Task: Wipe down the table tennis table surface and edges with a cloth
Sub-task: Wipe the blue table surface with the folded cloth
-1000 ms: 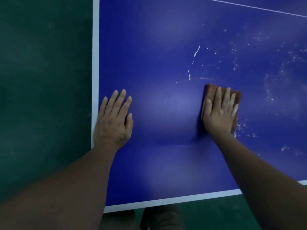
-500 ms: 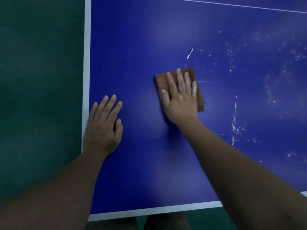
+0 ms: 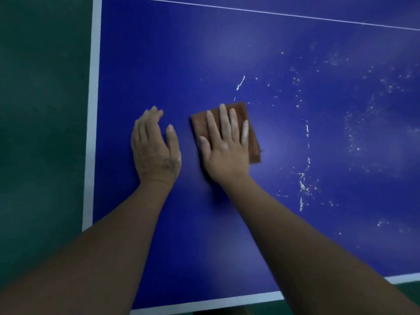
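Presses folded brown cloth (image 3: 254, 146) flat onto blue worktop (image 3: 227, 53) with right hand (image 3: 227, 153), fingers (image 3: 225, 123) straight and spread across it, none curled round it. Rests left hand (image 3: 154, 151) palm-down just beside, clear of the cloth, fingers loosely extended, holding nothing. Shows white specks (image 3: 302, 185) scattered right of the cloth, white border line (image 3: 91, 133) along the left edge, green floor (image 3: 41, 133) beyond.

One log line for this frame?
right hand: pressing cloth | left hand: rests on table | white specks: right of cloth
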{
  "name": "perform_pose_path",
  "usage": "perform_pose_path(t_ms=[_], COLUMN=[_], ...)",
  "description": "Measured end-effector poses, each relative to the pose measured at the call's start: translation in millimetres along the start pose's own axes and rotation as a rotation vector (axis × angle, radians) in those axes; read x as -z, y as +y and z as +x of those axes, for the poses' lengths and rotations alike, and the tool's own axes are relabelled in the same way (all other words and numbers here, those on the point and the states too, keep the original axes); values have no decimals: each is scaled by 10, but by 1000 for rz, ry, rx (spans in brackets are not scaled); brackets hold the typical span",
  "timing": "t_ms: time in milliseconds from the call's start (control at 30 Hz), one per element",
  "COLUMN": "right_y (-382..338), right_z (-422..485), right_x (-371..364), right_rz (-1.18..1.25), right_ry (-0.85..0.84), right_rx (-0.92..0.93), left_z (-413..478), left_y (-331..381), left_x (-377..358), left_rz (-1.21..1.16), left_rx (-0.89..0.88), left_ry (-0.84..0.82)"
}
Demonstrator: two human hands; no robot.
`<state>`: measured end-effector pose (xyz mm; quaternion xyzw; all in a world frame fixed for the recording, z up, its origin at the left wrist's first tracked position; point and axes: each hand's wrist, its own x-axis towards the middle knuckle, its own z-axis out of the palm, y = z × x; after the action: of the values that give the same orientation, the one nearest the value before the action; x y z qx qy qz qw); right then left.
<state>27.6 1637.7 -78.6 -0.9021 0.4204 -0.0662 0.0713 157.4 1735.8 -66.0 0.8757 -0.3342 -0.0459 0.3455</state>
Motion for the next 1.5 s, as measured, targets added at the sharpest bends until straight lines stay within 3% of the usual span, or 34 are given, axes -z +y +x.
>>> perform_pose_path(t_ms=[133, 300, 467, 600, 767, 933, 1133, 1267, 1500], right_y=[11, 887, 1452, 983, 158, 317, 1503, 1616, 472], right_z=[484, 712, 530, 554, 969, 1336, 1413, 1323, 1624], right_x=[-96, -3, 104, 13, -157, -204, 2, 33, -192], right_rz=[48, -22, -34, -73, 52, 109, -45, -71, -12], right_ry=[88, 81, 59, 68, 112, 167, 129, 96, 152], right_rx=[-41, -239, -402, -235, -47, 26, -306, -398, -37], left_z=[236, 237, 257, 253, 266, 269, 260, 257, 258], left_y=[163, 95, 103, 116, 92, 78, 74, 64, 37], left_x=[-275, -495, -510, -498, -518, -542, -569, -583, -588], left_rz=[71, 422, 444, 435, 440, 443, 447, 458, 427], left_rx=[4, -64, -60, -46, -42, -42, -25, -27, -49], left_ry=[-7, -179, -179, -186, -190, -169, -174, -173, -142])
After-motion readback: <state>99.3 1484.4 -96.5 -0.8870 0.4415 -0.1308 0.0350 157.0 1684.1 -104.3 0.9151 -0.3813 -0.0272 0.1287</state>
